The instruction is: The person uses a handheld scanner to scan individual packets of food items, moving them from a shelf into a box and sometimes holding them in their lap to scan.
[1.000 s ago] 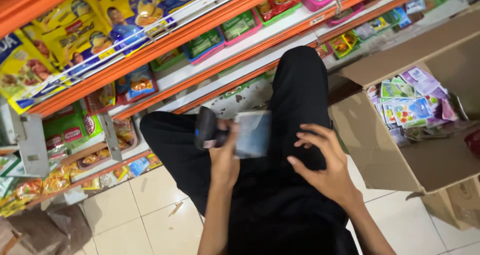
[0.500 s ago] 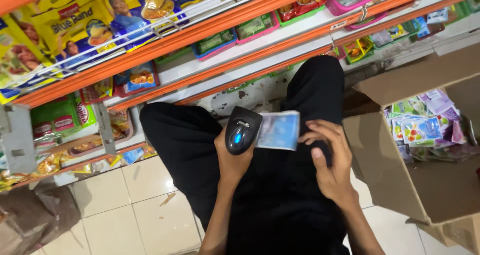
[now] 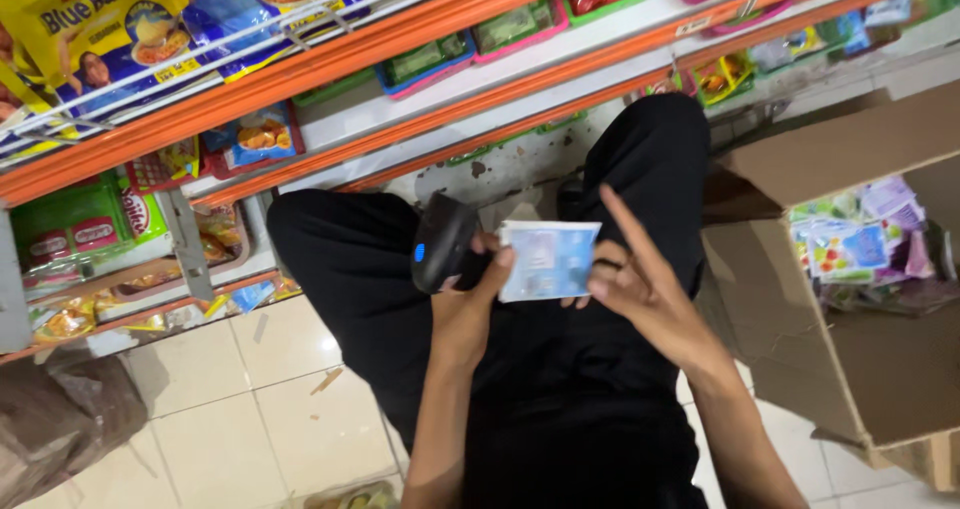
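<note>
My left hand (image 3: pixel 468 304) grips a black handheld scanner (image 3: pixel 440 241) with a small blue light, held over my lap in black trousers. Right beside the scanner is a small pale blue packet (image 3: pixel 548 260). My right hand (image 3: pixel 645 284) pinches the packet's right edge with thumb and a finger, while the index finger points up and away. The left thumb also touches the packet's left edge. Both forearms reach up from the bottom of the view.
An open cardboard box (image 3: pixel 850 369) with several small colourful sachets (image 3: pixel 860 239) sits at the right. Orange-edged store shelves (image 3: pixel 330 64) with packaged goods run across the top and left. Pale floor tiles (image 3: pixel 270 409) lie below, with a brown bag (image 3: pixel 60 429) at lower left.
The scanner and packet have risen slightly and tilted. My right hand moved from my lap up to the packet's right edge, and its index finger is now raised.
</note>
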